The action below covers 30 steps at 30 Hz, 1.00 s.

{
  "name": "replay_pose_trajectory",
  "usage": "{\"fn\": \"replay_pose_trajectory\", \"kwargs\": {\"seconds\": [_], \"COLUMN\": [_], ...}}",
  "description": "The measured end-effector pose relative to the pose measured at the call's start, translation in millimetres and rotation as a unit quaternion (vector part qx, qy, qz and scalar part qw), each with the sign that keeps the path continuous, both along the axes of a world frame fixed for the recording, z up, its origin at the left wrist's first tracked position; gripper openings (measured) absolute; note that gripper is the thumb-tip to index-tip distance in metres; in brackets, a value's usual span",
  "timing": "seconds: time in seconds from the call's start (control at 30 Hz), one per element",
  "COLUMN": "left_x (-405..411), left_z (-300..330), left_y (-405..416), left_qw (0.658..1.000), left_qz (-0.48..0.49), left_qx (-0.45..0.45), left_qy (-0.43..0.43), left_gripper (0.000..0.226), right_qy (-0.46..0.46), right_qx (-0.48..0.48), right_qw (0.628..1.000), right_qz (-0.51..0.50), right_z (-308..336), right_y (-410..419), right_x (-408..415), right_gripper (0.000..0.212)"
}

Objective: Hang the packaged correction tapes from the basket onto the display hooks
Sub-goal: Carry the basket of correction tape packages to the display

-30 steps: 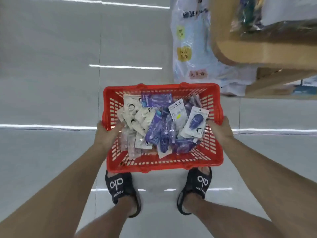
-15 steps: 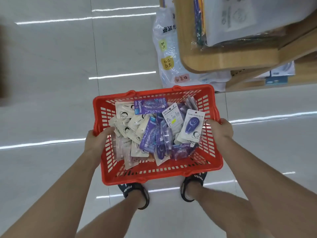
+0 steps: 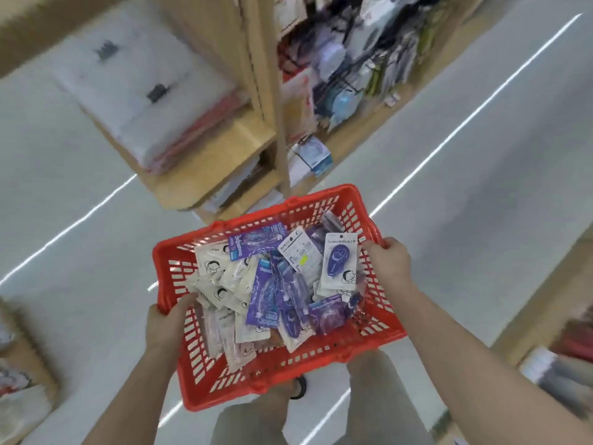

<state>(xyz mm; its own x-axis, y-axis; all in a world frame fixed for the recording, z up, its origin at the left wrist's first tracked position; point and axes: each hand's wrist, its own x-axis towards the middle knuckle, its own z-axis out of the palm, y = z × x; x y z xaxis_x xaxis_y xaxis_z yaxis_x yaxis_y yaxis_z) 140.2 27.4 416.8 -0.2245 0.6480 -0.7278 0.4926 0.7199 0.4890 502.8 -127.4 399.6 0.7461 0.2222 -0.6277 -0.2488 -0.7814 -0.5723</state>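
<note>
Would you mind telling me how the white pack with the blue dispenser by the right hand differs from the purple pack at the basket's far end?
The white pack stands nearly upright against the red basket wall; the purple pack lies flat and crosswise. One card is white, the other purple. Both sit untouched on the pile.

Shelf: wooden unit (image 3: 224, 149) ahead, stacked with blurred white packets (image 3: 141, 91).
Floor: pale grey tiles (image 3: 481, 175), streaked with light reflections.
</note>
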Motion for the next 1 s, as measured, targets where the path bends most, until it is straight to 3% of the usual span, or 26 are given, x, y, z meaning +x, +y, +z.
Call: {"fn": "replay_pose_trajectory", "kwargs": {"seconds": [0.13, 0.3, 0.37, 0.53, 0.63, 0.73, 1.0], "left_x": [99, 250, 311, 465, 553, 639, 880], "left_z": [46, 79, 85, 110, 122, 122, 119], "left_y": [4, 12, 16, 28, 38, 55, 105], "left_qw": [0.996, 0.98, 0.971, 0.942, 0.925, 0.908, 0.871], "left_qz": [-0.092, -0.195, -0.232, -0.322, -0.363, -0.398, -0.474], "left_qx": [0.011, 0.016, 0.016, 0.051, 0.06, 0.075, 0.059], "left_qy": [-0.001, -0.033, -0.048, -0.078, -0.093, -0.103, -0.116], "left_gripper": [0.029, 0.066, 0.069, 0.059, 0.042, 0.029, 0.036], "right_qy": [0.012, 0.002, -0.007, -0.014, -0.018, -0.016, -0.008], "right_qx": [0.005, 0.018, 0.018, 0.022, 0.028, 0.028, 0.02], "right_qw": [0.998, 0.985, 0.978, 0.957, 0.946, 0.937, 0.898], "right_qz": [-0.069, -0.17, -0.208, -0.289, -0.321, -0.349, -0.439], "right_z": [42, 78, 91, 121, 134, 141, 151], "right_y": [-51, -114, -137, -175, -181, -177, -146], "right_x": [75, 179, 220, 314, 370, 430, 606], "right_gripper": [0.016, 0.022, 0.022, 0.03, 0.026, 0.036, 0.029]}}
